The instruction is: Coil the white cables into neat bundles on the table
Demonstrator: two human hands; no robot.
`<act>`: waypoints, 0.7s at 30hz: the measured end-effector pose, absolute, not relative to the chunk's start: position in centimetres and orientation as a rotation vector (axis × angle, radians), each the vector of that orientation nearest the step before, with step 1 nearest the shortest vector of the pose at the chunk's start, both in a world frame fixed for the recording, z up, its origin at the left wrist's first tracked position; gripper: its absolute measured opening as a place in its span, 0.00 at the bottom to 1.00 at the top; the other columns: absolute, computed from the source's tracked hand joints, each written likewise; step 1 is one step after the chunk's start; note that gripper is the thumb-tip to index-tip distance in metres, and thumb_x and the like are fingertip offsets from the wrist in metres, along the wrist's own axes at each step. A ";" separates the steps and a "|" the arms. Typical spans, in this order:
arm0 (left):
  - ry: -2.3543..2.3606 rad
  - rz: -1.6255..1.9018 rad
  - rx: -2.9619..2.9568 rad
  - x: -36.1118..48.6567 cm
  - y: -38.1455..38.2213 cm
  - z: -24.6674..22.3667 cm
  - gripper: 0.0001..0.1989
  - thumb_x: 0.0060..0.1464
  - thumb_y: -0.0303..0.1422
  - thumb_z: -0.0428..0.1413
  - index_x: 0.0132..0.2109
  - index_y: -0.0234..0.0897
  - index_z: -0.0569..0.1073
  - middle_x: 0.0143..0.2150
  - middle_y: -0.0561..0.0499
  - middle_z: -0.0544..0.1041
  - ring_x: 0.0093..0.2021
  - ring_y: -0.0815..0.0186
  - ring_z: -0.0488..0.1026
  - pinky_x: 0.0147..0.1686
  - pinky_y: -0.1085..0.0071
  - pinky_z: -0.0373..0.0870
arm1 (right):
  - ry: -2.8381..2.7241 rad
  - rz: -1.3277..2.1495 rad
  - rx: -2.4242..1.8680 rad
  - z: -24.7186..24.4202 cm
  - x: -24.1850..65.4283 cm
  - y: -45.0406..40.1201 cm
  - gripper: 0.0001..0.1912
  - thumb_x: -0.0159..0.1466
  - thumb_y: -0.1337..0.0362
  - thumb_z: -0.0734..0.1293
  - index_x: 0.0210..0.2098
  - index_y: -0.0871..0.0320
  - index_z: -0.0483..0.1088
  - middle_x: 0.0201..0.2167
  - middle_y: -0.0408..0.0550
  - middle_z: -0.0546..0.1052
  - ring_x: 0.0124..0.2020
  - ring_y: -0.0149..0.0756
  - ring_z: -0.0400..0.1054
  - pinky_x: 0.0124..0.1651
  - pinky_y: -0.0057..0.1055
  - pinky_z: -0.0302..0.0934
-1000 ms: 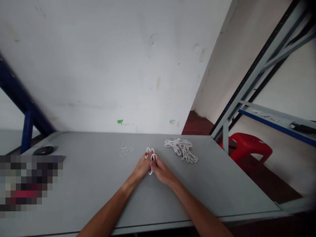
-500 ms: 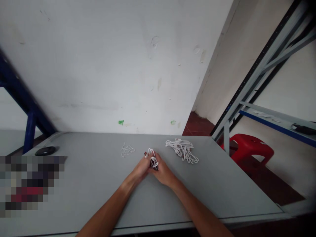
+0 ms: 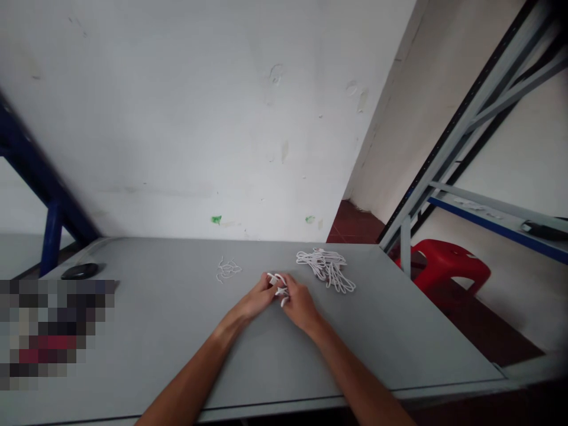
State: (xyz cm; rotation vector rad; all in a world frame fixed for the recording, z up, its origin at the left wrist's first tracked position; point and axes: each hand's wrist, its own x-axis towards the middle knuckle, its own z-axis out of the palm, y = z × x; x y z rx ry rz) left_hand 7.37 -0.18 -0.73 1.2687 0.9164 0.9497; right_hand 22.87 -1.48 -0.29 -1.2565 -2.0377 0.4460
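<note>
A white cable [image 3: 281,290] is bunched between my two hands above the middle of the grey table. My left hand [image 3: 261,296] has its fingers closed on the cable's left side, near a white end piece. From the right, my right hand [image 3: 299,303] wraps round the same cable, and a loop shows between the hands. Bundled white cables [image 3: 327,267] lie on the table beyond my right hand. Several thin white ties or strings [image 3: 229,269] lie in a loose tangle beyond my left hand.
The grey table [image 3: 168,307] meets a white wall behind. A black mouse-like object [image 3: 80,271] lies at the far left, above a pixelated area. Beyond the right edge stand a red stool [image 3: 448,266] and a metal rack [image 3: 497,222] with a blue-edged shelf.
Both hands have turned round the cable, and its loops now sit flatter and more covered by the fingers. The dark gap seen between the hands before is gone.
</note>
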 end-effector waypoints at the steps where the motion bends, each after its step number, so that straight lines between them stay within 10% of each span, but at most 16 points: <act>1: 0.888 0.921 1.304 7.1 -0.1 -0.6 0.20 0.56 0.47 0.58 0.46 0.35 0.71 0.41 0.49 0.74 0.42 0.64 0.70 0.45 0.66 0.64 | -2.066 0.392 -1.351 -0.2 23.1 -1.4 0.22 0.54 0.78 0.61 0.47 0.57 0.66 0.42 0.49 0.78 0.40 0.40 0.72 0.41 0.30 0.61; 10: 0.682 0.857 1.415 5.3 -0.3 0.8 0.40 0.47 0.35 0.67 0.64 0.45 0.57 0.58 0.43 0.67 0.47 0.63 0.72 0.46 0.64 0.68 | -2.323 0.266 -1.712 0.8 23.8 -1.5 0.13 0.63 0.69 0.63 0.48 0.60 0.67 0.37 0.53 0.80 0.37 0.42 0.74 0.34 0.29 0.53; 21: 0.923 0.990 1.408 6.0 1.1 -0.6 0.17 0.56 0.46 0.57 0.34 0.33 0.74 0.26 0.52 0.75 0.26 0.69 0.69 0.29 0.73 0.64 | -1.875 0.837 -1.224 0.4 23.4 -1.5 0.17 0.57 0.58 0.71 0.44 0.58 0.70 0.34 0.46 0.79 0.33 0.37 0.71 0.34 0.29 0.59</act>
